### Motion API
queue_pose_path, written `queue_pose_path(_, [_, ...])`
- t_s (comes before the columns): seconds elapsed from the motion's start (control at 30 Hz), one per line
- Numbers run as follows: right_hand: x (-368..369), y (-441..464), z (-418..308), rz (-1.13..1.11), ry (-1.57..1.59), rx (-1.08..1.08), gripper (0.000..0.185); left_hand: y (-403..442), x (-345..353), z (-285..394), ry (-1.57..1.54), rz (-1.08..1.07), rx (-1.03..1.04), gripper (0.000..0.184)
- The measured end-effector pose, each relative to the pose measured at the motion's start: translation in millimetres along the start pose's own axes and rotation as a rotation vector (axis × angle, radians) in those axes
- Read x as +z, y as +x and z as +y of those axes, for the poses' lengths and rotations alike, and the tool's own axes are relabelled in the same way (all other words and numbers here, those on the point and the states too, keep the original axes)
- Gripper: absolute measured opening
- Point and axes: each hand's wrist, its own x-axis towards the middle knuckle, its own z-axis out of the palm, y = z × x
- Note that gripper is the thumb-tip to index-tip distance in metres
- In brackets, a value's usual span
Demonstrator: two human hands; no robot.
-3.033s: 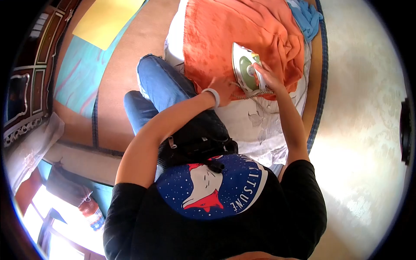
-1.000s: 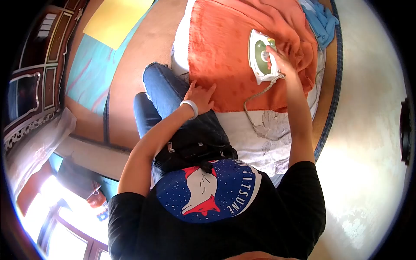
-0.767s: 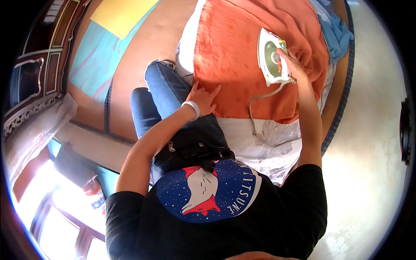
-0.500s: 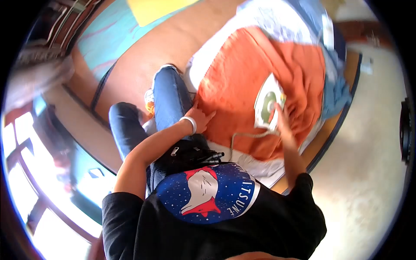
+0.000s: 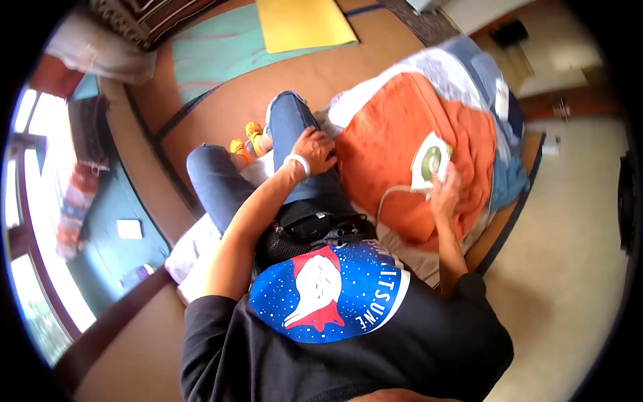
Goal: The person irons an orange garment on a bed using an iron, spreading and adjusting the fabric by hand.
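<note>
My right hand [image 5: 445,189] is wrapped round the handle of a white and green iron [image 5: 430,161], which lies on an orange cloth [image 5: 382,130]. The cloth is fairly flat on the left and rumpled into folds on the right. A pale cord [image 5: 388,193] curves from the back of the iron toward me. On my raised, jeans-covered knee rests my left hand [image 5: 315,151], with a white band at the wrist; it holds nothing and its fingers are somewhat apart, beside the cloth's left edge.
White bedding [image 5: 362,97] lies under the cloth, with blue clothes [image 5: 508,181] at its right. Beyond are a yellow sheet [image 5: 298,27] and a teal patterned mat [image 5: 214,53]. A window stands at the left, a pale wall at the right.
My left hand has moved from the orange cloth's edge onto my knee. The view has turned, bringing more of the window and bedding in. My right hand still holds the iron.
</note>
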Motion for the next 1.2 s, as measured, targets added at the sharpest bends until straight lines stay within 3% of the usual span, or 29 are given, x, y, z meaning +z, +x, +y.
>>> queue_pose_path(0.1, [39.1,-125.0,-13.7,-0.495,0.023,-0.210,0.045,0.4,-30.6,8.7,0.113,-0.264,-0.077,0.038])
queue_pose_path(0.17, [88.7,-206.3,-7.0,-0.702,0.287,0.373,0.050,-4.5,-42.8,10.2,0.123,-0.295,-0.120,0.041])
queue_pose_path(0.27, [126.7,-249.4,-4.4,-0.438,-0.477,-0.216,0.068,-8.5,-53.8,11.5,0.156,-0.385,-0.195,0.043])
queue_pose_path(0.37, [88.6,-224.7,-36.3,-0.706,-0.200,0.025,0.095,-5.2,-72.7,15.8,0.083,-0.666,-0.286,0.049])
queue_pose_path(0.4, [102.5,-230.1,-25.1,-0.720,-0.200,0.052,0.117,-9.6,-73.9,16.7,0.061,-0.677,-0.278,0.061])
queue_pose_path(0.53, [100.7,-227.2,-24.1,-0.723,-0.205,0.069,0.119,-22.5,-42.5,26.8,-0.023,-0.934,-0.441,0.075])
queue_pose_path(0.63, [99.0,-230.0,-29.4,-0.696,-0.227,0.063,0.118,-34.5,-0.5,26.5,-0.050,-0.692,-0.483,0.073])
queue_pose_path(0.7, [106.5,-229.1,-21.9,-0.637,-0.247,0.025,0.119,-21.2,12.4,28.4,-0.316,-0.463,-0.558,0.057])
queue_pose_path(0.73, [91.6,-220.4,-32.2,-0.624,-0.303,-0.012,0.098,-11.3,20.0,27.7,-0.437,-0.423,-0.562,0.055])
queue_pose_path(0.77, [92.5,-218.9,-22.3,-0.569,-0.163,-0.057,0.084,-3.0,27.9,23.7,-0.550,-0.388,-0.561,0.053])
queue_pose_path(0.83, [89.3,-222.8,0.7,-0.454,0.120,-0.110,0.055,-0.6,39.7,20.4,-0.426,-0.434,-0.532,0.046])
queue_pose_path(0.93, [69.3,-245.3,33.5,-0.365,0.098,0.004,0.015,0.2,49.4,19.9,-0.391,-0.460,-0.550,0.027])
queue_pose_path(1.07, [27.5,-294.1,67.6,-0.264,-0.001,0.333,0.008,-5.8,50.1,17.3,-0.254,-0.497,-0.497,0.022])
queue_pose_path(1.17, [4.5,-292.1,85.5,-0.224,-0.361,0.150,0.010,2.5,36.0,22.5,-0.154,-0.552,-0.461,0.023])
queue_pose_path(1.2, [1.9,-282.4,86.6,-0.087,-0.359,0.157,0.010,3.0,33.5,25.8,-0.127,-0.581,-0.449,0.023])
